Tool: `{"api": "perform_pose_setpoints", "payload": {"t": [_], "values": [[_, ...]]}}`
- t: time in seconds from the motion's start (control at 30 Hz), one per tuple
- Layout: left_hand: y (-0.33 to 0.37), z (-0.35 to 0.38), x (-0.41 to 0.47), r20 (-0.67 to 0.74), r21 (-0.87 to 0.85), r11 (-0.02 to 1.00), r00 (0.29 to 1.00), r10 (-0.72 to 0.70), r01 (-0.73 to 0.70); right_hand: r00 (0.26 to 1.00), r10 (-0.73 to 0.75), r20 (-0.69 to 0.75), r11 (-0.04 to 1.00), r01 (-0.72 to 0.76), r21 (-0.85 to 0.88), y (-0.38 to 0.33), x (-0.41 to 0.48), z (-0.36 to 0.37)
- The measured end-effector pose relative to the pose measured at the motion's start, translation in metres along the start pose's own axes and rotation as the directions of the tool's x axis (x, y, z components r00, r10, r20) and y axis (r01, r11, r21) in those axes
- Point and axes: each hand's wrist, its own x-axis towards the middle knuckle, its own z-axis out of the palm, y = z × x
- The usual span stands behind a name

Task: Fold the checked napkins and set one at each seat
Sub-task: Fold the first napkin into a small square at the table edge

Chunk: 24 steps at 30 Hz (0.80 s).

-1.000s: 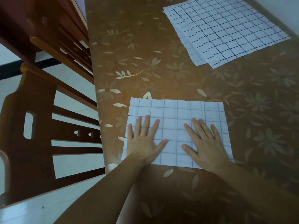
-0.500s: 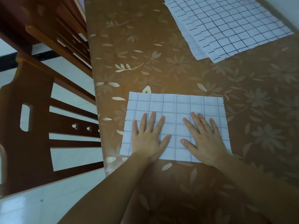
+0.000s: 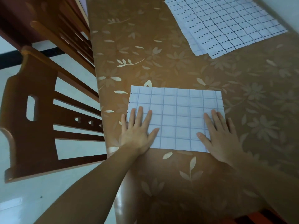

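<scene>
A folded white napkin with a blue check point(image 3: 176, 110) lies flat on the brown flowered table point(image 3: 161, 62), near its front edge. My left hand point(image 3: 137, 130) rests palm down on the napkin's left edge, fingers spread, partly on the tablecloth. My right hand point(image 3: 221, 135) presses flat on the napkin's right edge in the same way. Neither hand grips anything. A stack of unfolded checked napkins point(image 3: 226, 25) lies at the far right of the table, its top cut off by the frame.
A wooden chair point(image 3: 40, 110) stands close against the table's left side, with a second chair point(image 3: 53, 21) behind it. Pale tiled floor point(image 3: 32, 199) shows beyond the table's left edge.
Both hands have slid apart from the middle of the folded napkin out to its left and right edges. The napkin has stayed in place.
</scene>
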Motion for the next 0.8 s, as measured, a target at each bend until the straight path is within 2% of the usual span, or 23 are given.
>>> {"api": "perform_pose_setpoints", "payload": {"t": [0.03,0.1,0.17,0.2,0.4,0.53,0.63,0.8], "values": [[0.004,-0.003,-0.002,-0.013,-0.002,0.999,0.999,0.047,-0.047,1.000,-0.019,-0.020,1.000,0.019,0.010,-0.005,-0.003,-0.002],[0.015,-0.006,-0.007,-0.097,-0.038,0.971,0.968,0.233,-0.238,0.983,-0.164,-0.081,0.985,0.168,0.046,-0.018,-0.013,-0.004],[0.028,-0.003,-0.016,-0.201,-0.023,0.897,0.881,0.429,-0.442,0.918,-0.360,-0.168,0.925,0.375,0.063,-0.031,-0.026,-0.005],[0.032,0.001,-0.019,-0.228,-0.001,0.873,0.850,0.475,-0.488,0.882,-0.418,-0.217,0.896,0.440,0.059,-0.035,-0.032,-0.003],[0.038,0.002,-0.024,-0.178,-0.068,0.886,0.880,0.441,-0.458,0.820,-0.477,-0.316,0.859,0.511,0.030,-0.040,-0.033,0.003],[0.050,-0.004,-0.034,-0.116,-0.117,0.928,0.933,0.341,-0.354,0.737,-0.608,-0.294,0.789,0.603,-0.120,-0.042,-0.022,0.000],[0.057,-0.006,-0.038,-0.045,-0.150,0.948,0.960,0.277,-0.281,0.736,-0.632,-0.244,0.775,0.609,-0.170,-0.046,-0.016,-0.003],[0.056,-0.006,-0.036,-0.010,-0.138,0.936,0.946,0.325,-0.323,0.757,-0.615,-0.219,0.788,0.594,-0.161,-0.051,-0.020,-0.011]]}}
